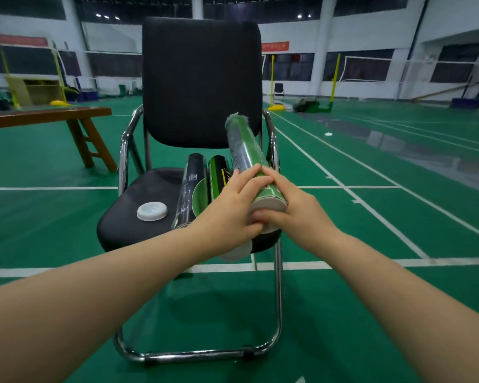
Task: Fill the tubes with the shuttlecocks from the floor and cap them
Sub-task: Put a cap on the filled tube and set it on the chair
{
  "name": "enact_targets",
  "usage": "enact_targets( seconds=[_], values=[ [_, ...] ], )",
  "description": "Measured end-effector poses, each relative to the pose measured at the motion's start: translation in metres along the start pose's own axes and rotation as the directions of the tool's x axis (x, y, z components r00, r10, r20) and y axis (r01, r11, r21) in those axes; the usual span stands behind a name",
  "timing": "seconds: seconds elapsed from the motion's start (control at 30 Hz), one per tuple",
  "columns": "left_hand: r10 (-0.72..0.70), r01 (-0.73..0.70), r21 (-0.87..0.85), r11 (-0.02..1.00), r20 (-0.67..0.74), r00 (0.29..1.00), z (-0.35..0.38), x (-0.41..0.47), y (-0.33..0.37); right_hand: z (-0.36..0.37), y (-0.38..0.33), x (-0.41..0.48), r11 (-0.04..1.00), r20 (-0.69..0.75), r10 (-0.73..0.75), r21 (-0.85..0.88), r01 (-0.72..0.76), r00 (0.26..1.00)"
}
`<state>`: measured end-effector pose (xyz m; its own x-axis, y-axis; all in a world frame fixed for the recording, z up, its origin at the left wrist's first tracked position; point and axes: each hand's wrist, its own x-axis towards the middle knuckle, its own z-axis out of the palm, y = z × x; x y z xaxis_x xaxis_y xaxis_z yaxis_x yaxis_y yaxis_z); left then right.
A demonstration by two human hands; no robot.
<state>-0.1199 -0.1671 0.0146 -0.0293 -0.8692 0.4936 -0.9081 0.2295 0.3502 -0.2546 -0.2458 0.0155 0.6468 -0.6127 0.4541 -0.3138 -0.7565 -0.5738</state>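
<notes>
**Both hands on a shuttlecock tube over the chair**

While two green-and-black tubes [202, 186] lie side by side on the seat of a black office chair [202, 78], both hands hold a third green shuttlecock tube [245, 150] tilted up above them, its far end pointing toward the chair back. The left hand [233, 211] wraps its fingers over the tube's near end from the left; the right hand [293, 208] grips the same end from the right, its fingers curled around the white cap [271, 207] there. A loose white cap [152, 211] rests on the seat, left of the lying tubes and apart from them. A wooden bench [47, 117] stands to the left on the green court floor [371, 299]. One small white object lies far off on the court, too small to identify.
</notes>
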Motion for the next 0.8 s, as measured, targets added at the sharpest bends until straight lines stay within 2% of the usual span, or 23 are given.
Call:
enact_targets(
  seconds=[0.1, 0.27, 0.43, 0.53, 0.63, 0.73, 0.8],
  values=[
    [-0.01, 0.008, 0.019, 1.0, 0.063, 0.998, 0.013, 0.007, -0.015, 0.013, 0.025, 0.012, 0.983, 0.006, -0.03, -0.181, 0.03, 1.0],
    [-0.06, 0.054, 0.051, 0.997, 0.125, 0.99, 0.026, 0.012, -0.031, 0.035, 0.051, 0.017, 0.97, 0.041, 0.036, -0.243, -0.025, 0.998],
    [-0.097, 0.056, 0.209, 0.976, 0.188, 0.977, 0.032, 0.019, -0.035, 0.033, 0.06, 0.014, 0.949, 0.08, 0.064, -0.315, -0.036, 0.995],
    [-0.146, 0.058, 0.322, 0.945, 0.255, 0.956, 0.031, 0.019, -0.035, 0.036, 0.062, 0.006, 0.98, 0.014, 0.051, -0.192, -0.047, 0.999],
    [-0.19, 0.073, 0.387, 0.919, 0.273, 0.943, 0.029, 0.017, -0.037, 0.036, 0.065, 0.002, 0.997, -0.176, 0.076, 0.031, -0.071, 0.981],
    [-0.157, 0.062, 0.429, 0.901, 0.189, 0.969, 0.028, 0.014, -0.037, 0.04, 0.069, 0.009, 0.978, -0.248, 0.21, 0.032, -0.208, 0.946],
    [-0.095, 0.033, 0.434, 0.9, 0.121, 0.988, 0.03, 0.015, -0.033, 0.045, 0.068, 0.02, 0.937, -0.234, 0.348, 0.129, -0.326, 0.908]
  ],
)
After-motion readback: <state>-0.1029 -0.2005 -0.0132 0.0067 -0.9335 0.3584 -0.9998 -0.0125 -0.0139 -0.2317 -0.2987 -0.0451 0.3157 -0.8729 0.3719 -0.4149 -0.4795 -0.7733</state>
